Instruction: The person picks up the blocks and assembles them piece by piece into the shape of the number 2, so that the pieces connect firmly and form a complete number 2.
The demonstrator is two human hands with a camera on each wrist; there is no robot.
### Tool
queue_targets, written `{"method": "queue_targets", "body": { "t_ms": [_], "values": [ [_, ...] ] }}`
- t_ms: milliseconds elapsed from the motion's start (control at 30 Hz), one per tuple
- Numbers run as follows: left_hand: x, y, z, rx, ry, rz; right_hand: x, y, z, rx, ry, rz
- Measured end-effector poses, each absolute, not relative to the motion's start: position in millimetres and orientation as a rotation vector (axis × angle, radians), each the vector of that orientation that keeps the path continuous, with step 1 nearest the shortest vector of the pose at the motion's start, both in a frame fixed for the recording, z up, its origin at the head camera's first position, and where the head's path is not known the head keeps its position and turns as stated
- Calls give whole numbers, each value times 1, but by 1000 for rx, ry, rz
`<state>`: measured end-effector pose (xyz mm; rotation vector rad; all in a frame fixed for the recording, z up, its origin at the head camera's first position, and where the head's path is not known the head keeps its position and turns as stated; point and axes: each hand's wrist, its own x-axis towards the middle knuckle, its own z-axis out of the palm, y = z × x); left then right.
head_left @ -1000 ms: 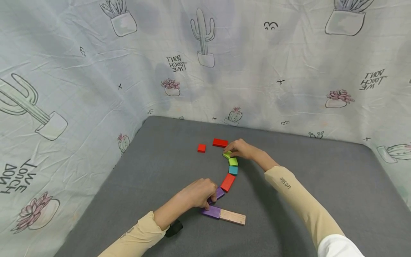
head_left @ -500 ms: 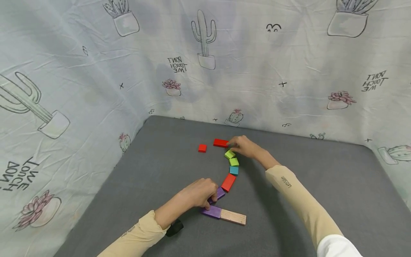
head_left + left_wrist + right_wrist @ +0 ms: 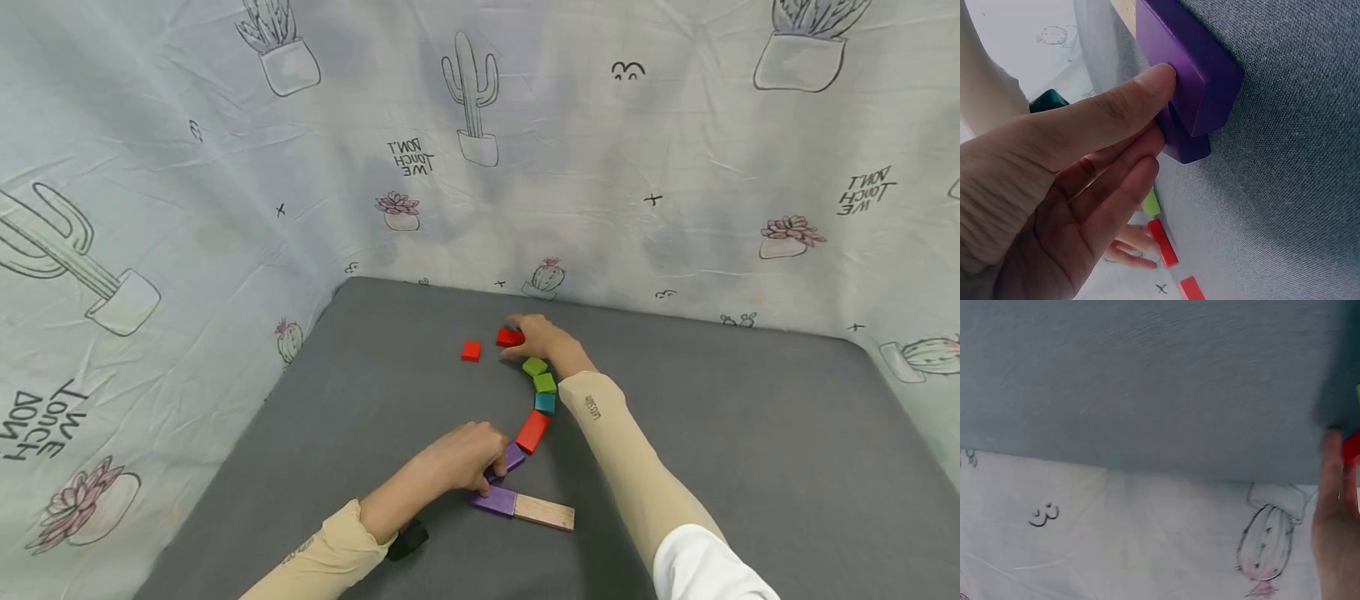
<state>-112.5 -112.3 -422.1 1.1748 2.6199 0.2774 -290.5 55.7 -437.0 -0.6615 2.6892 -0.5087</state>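
My left hand (image 3: 465, 457) holds two purple blocks where their ends meet at an angle. The thumb presses the near purple block (image 3: 1185, 59); the fingers touch the other purple block (image 3: 1186, 145) behind it. At the far end of a curved row, my right hand (image 3: 543, 340) reaches over a long red block (image 3: 508, 337), thumb and fingers spread to either side of it. Between the hands the row has two green blocks (image 3: 535, 367), a blue block (image 3: 545, 403) and another red block (image 3: 532, 432). The right wrist view catches only part of the hand and red block.
A small red block (image 3: 471, 351) lies left of the long red one. A bare wooden block (image 3: 545, 512) adjoins the near purple block. Something black (image 3: 408, 540) is by the left wrist. Patterned cloth (image 3: 562, 167) hangs behind the grey table (image 3: 720, 433).
My right hand has left the far green block and moved left to the long red block, its thumb and fingers spreading apart. The left hand stays on the purple blocks.
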Motion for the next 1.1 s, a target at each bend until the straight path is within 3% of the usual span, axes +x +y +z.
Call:
{"method": "queue_targets", "body": {
  "t_ms": [233, 600, 1100],
  "values": [
    [-108, -111, -425, 1191, 2623, 294, -283, 42, -449, -712, 2847, -307],
    [-108, -111, -427, 1222, 2636, 289, -290, 51, -452, -711, 2866, -395],
    [-109, -114, -424, 1165, 2625, 293, -281, 61, -431, -1263, 2794, -567]
  ]
}}
